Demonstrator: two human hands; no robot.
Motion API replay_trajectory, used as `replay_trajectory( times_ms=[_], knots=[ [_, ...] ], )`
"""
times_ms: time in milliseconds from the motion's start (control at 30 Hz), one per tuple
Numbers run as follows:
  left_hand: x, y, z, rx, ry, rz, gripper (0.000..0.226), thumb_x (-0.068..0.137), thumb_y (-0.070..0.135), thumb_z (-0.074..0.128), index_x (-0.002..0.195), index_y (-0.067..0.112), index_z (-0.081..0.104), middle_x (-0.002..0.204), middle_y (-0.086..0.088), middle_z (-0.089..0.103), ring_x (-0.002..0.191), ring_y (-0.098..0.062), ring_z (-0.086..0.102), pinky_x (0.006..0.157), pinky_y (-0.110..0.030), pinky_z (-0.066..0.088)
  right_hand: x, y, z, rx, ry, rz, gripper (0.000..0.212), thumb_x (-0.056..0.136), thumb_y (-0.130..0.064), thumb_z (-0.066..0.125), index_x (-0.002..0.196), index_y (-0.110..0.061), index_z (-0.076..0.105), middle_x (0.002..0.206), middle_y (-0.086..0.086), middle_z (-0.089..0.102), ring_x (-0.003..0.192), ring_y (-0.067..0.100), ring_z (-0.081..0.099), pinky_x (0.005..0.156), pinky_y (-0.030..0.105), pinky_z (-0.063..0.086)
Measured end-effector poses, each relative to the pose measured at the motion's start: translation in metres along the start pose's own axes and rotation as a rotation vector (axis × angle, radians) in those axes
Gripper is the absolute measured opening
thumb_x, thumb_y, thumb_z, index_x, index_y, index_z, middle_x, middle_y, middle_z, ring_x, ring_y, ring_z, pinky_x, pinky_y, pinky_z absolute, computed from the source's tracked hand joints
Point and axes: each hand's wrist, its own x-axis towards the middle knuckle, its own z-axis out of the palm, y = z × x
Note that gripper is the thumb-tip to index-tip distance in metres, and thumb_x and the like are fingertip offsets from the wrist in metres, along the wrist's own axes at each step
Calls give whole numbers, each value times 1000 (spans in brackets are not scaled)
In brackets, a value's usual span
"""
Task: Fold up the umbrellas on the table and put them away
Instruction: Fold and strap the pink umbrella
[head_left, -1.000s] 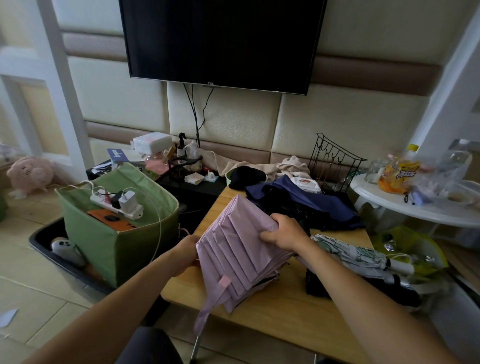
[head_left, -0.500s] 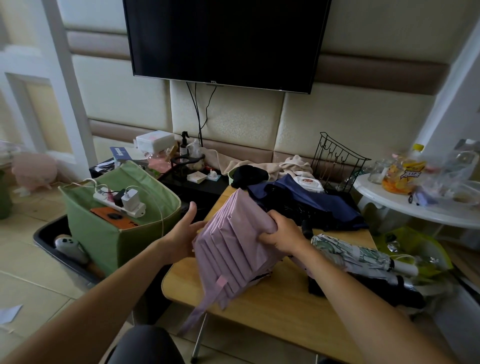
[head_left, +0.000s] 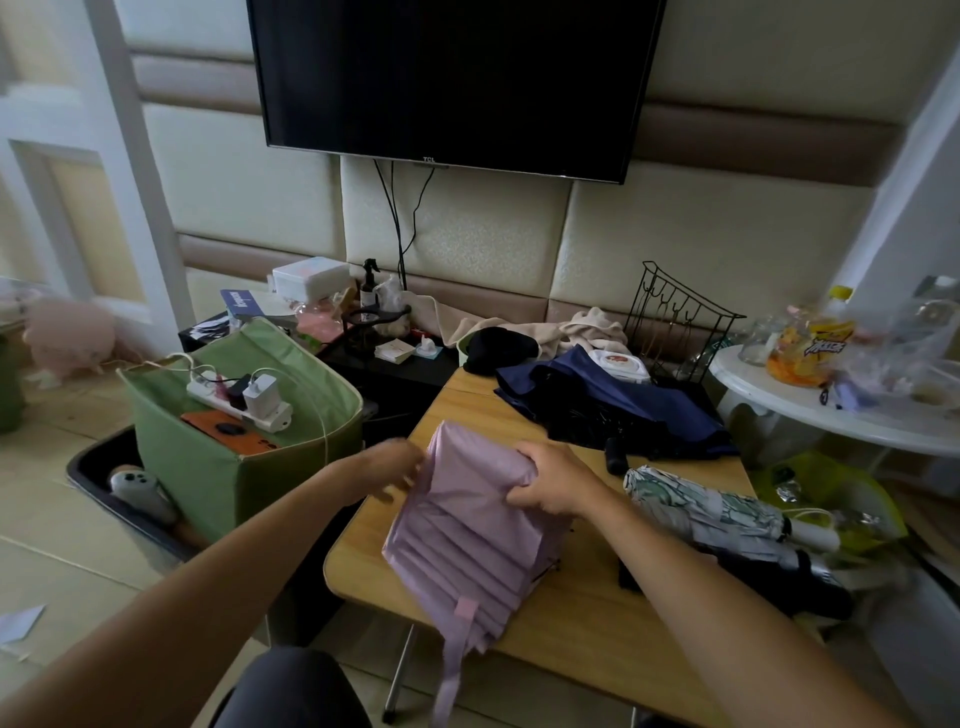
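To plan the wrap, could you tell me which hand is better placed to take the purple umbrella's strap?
Probably left: the right hand grips the purple umbrella, while the left hand looks free beside it.

Lilac umbrella (head_left: 467, 535), navy umbrella (head_left: 623, 400), leaf-patterned white umbrella (head_left: 696, 504), green bin (head_left: 218, 467).
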Motion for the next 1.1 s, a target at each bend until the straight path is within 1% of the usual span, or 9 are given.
replay_trajectory(
  times_ms=[67,100,200,300,400,733,833,933,1100],
  knots=[
    [6,7,-3,124,288,220,33,99,40,50,119,16,61,120,-5,62,108,-21,60,92,-39,49,1,-3,0,-52,-38,-32,32,72,-41,80,84,-31,53,90,-1,59,84,23,56,65,36,39],
    [6,13,-3,235,322,367,39,97,45,54,125,19,61,124,-2,60,113,-18,58,93,-35,48,1,-5,-1,-77,-62,-48,33,71,-42,79,87,-32,53,93,-1,60,86,22,56,67,37,41],
    [1,36,6,613,53,573,52,91,47,70,136,23,60,135,4,59,124,-14,54,104,-33,44,3,-11,-3,-126,-130,-102,35,70,-41,78,95,-32,54,98,-2,60,90,22,56,71,40,46],
    [3,50,18,922,-96,482,57,83,48,77,131,22,60,124,0,64,116,-21,57,91,-34,46,3,-18,-5,-164,-174,-154,32,71,-36,77,93,-31,55,96,-1,60,87,25,57,73,46,50],
    [9,50,27,998,-106,382,62,80,52,78,130,20,58,127,-3,62,119,-25,55,90,-36,45,3,-22,-6,-233,-195,-167,32,69,-40,76,88,-36,50,92,-3,56,83,25,54,71,45,51],
    [6,40,40,955,-137,331,59,77,49,80,120,12,63,122,-9,66,107,-28,62,84,-35,49,0,-21,-2,-241,-217,-157,33,74,-44,76,92,-37,49,92,-5,60,82,24,58,71,47,54],
    [3,41,40,964,-123,336,68,71,61,82,119,15,65,117,-4,68,103,-24,64,80,-31,47,-2,-28,-8,-233,-294,-134,30,80,-40,74,100,-31,53,95,-2,60,88,25,57,77,47,55],
    [1,43,38,978,-116,321,70,67,63,84,118,17,67,114,-2,70,100,-22,65,81,-31,50,-6,-34,-15,-269,-388,-100,44,82,-51,77,110,-31,50,111,1,62,101,28,57,85,47,54],
    [-4,47,33,914,-175,318,53,72,52,83,109,17,68,110,-3,71,97,-24,65,83,-36,54,-11,-34,-12,-400,-308,-87,40,75,-48,79,102,-34,53,108,-1,64,95,28,61,72,43,56]
  ],
)
